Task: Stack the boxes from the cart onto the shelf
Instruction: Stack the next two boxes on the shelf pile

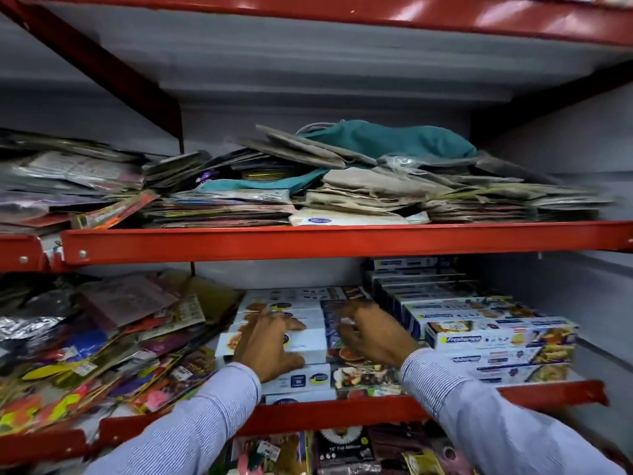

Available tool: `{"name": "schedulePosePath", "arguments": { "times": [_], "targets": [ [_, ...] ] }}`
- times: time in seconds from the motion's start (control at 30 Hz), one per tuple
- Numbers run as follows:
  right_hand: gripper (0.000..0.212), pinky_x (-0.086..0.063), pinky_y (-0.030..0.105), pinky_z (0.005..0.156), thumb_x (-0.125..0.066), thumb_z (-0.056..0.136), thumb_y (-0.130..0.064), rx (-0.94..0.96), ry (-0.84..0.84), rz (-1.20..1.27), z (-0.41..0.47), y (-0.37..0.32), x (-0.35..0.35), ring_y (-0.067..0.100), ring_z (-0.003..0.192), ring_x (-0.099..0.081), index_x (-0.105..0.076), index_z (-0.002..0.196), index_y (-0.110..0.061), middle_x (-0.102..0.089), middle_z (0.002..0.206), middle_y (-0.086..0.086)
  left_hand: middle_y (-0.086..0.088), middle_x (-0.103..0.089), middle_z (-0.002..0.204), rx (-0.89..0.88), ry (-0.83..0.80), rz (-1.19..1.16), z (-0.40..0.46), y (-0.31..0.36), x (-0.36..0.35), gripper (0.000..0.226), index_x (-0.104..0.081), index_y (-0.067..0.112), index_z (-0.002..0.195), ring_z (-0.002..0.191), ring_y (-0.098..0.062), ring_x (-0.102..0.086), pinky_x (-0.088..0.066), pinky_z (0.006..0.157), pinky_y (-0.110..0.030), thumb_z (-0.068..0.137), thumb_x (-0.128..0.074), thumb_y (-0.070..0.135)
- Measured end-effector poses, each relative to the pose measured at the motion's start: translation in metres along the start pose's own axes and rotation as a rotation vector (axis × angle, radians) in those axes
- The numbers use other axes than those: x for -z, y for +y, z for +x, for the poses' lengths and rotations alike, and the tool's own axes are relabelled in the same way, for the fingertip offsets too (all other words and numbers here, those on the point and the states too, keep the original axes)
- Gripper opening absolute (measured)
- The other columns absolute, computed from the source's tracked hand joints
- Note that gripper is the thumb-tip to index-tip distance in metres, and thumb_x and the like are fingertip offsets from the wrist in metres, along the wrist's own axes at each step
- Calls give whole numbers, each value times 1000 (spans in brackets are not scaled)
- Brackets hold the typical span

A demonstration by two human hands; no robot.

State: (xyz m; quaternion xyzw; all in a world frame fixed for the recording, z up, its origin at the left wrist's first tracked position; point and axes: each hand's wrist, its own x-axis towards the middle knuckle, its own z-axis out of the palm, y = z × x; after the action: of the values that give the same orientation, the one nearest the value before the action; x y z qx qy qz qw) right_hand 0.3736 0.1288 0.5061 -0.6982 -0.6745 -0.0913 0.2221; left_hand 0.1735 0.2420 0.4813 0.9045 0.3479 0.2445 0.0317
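Observation:
Long white boxes with food pictures [310, 349] lie stacked in rows on the lower red shelf [342, 411]. My left hand [265, 344] rests flat on the front box of the middle stack, fingers spread over its top and front edge. My right hand [371, 335] lies on the same stack's right part, fingers curled against the darker printed ends. A taller pile of similar white and blue boxes [493, 334] stands to the right, touching the stack. The cart is out of view.
Loose colourful packets [102, 341] crowd the shelf's left side. The upper red shelf [342, 240] holds messy stacks of flat packets and a teal cloth bag [387, 138]. More packaged goods [342, 450] sit below. A grey wall closes the right side.

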Motion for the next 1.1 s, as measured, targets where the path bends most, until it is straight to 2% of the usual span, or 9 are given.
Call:
{"name": "schedulePosePath", "arguments": {
  "times": [0.1,0.2,0.33,0.6,0.73,0.83,0.93,1.0,1.1],
  "targets": [
    [39,-48,34,76,-43,94,-43,32,-75,-82,-16,1,-19,32,107,-63,-53,123,-19,-63,127,12,9,-58,130,-43,30,151,-4,-3,-14,64,-62,35,129,132,-25,-39,-35,108,-48,69,-65,56],
    [51,-48,41,100,-44,96,-34,67,-60,-147,-21,2,-33,34,126,-52,-42,142,-14,-49,146,13,11,-51,141,-50,16,55,-6,-11,-22,57,-58,36,134,134,-20,-38,-32,109,-45,80,-61,53],
    [47,-42,41,112,-44,99,-26,81,-19,-133,-18,11,-38,28,137,-46,-41,146,-17,-45,153,6,14,-50,145,-63,25,-16,-8,-13,-24,53,-53,39,138,134,-15,-39,-30,111,-40,87,-60,48],
    [49,-34,38,117,-38,103,-33,138,-42,-155,-17,26,-40,22,144,-36,-32,151,-24,-36,159,-2,13,-43,154,-119,35,40,-15,-14,-25,55,-39,39,147,141,-12,-35,-24,116,-39,96,-52,52],
    [61,-12,44,125,-17,102,-53,176,-16,-272,-28,31,-50,17,152,-17,-15,155,-24,-23,164,-2,7,-30,162,-180,76,190,-26,-20,-32,75,-24,31,154,150,-21,-25,-18,121,-51,93,-38,71],
    [76,0,49,123,-8,97,-68,186,18,-377,-34,34,-61,20,153,-9,-11,156,-20,-17,164,0,2,-29,163,-209,88,340,-34,-29,-36,88,-23,27,155,150,-30,-26,-11,119,-58,86,-31,81],
    [75,-2,50,121,-14,98,-66,177,33,-404,-34,36,-63,21,152,-13,-14,156,-20,-21,164,1,-5,-46,154,-238,58,436,-35,-39,-35,84,-36,25,150,141,-34,-43,-17,111,-59,86,-27,78],
    [73,-4,50,125,-19,98,-65,177,21,-402,-33,36,-63,20,152,-18,-17,155,-20,-25,163,1,-4,-45,155,-229,6,457,-34,-45,-34,83,-36,28,150,140,-33,-45,-21,111,-61,85,-26,78],
    [73,-18,50,121,-24,97,-64,171,7,-406,-32,35,-62,21,148,-29,-25,154,-18,-35,159,1,-1,-42,156,-243,-16,491,-31,-51,-37,84,-32,28,152,142,-31,-41,-20,111,-64,85,-26,79]
  ]
}}
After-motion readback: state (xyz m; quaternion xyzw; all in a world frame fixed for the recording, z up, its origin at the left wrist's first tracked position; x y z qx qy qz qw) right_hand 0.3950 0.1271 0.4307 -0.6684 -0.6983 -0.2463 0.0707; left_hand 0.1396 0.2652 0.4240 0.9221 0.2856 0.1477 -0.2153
